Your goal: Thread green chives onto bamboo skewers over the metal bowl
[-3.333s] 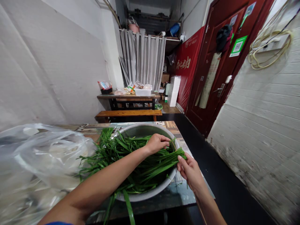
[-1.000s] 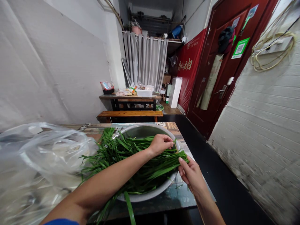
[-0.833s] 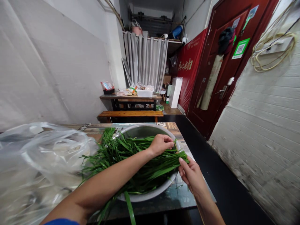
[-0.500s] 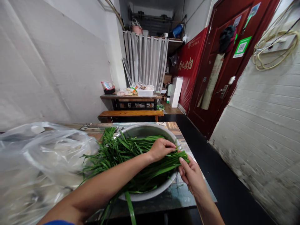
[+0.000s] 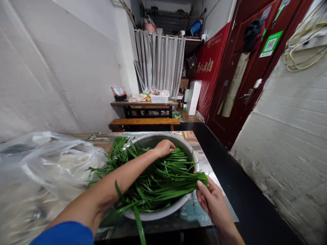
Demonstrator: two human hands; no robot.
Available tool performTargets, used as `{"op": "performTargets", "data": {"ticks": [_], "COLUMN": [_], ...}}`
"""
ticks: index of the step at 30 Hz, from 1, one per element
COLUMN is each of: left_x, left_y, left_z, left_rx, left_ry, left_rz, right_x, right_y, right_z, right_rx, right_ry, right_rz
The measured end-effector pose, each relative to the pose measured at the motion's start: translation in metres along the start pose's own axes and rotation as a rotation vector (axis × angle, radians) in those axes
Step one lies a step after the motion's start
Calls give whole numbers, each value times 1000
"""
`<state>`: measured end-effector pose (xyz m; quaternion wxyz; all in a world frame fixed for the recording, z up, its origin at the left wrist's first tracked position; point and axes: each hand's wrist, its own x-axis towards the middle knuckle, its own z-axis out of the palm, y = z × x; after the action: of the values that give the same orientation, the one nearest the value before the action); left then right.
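Observation:
A wide metal basin (image 5: pixel 194 154) is heaped with long green garlic chives (image 5: pixel 153 178), some hanging over its left and front rim. My right hand (image 5: pixel 212 195) is closed on the stem ends of a chive bundle (image 5: pixel 178 183) at the basin's right side, thumb on top. A thin strand hangs from below this hand. My left hand (image 5: pixel 165 148) reaches across the basin to the chives at its far side. Its fingers are curled together, and whatever lies between them is hidden.
A big clear plastic bag (image 5: pixel 51 163) with pale contents fills the left of the patterned table (image 5: pixel 204 156). Beyond stand a wooden bench (image 5: pixel 145 121) and another table holding a white box (image 5: pixel 159 98). A red door (image 5: pixel 230 85) is on the right.
My left hand has moved left and away from the bundle to the far side of the basin. My right hand keeps hold of the chives, slightly lower. The view has shifted a little.

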<state>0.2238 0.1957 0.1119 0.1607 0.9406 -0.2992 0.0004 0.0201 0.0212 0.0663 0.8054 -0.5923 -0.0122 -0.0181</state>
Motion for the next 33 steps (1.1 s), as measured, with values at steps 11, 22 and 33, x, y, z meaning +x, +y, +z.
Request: {"op": "performTargets", "data": {"ticks": [11, 22, 33], "left_x": [-1, -16, -19], "left_y": [32, 44, 35], "left_z": [10, 10, 11], "left_rx": [-202, -299, -817], "left_ry": [-225, -209, -117], "left_rz": [240, 166, -122], "right_x": [1, 1, 6], "right_y": [3, -2, -8], "right_z": [-6, -2, -1], "right_rx": [5, 2, -20], "right_ry": [5, 39, 33], "right_rz": [24, 24, -8]}}
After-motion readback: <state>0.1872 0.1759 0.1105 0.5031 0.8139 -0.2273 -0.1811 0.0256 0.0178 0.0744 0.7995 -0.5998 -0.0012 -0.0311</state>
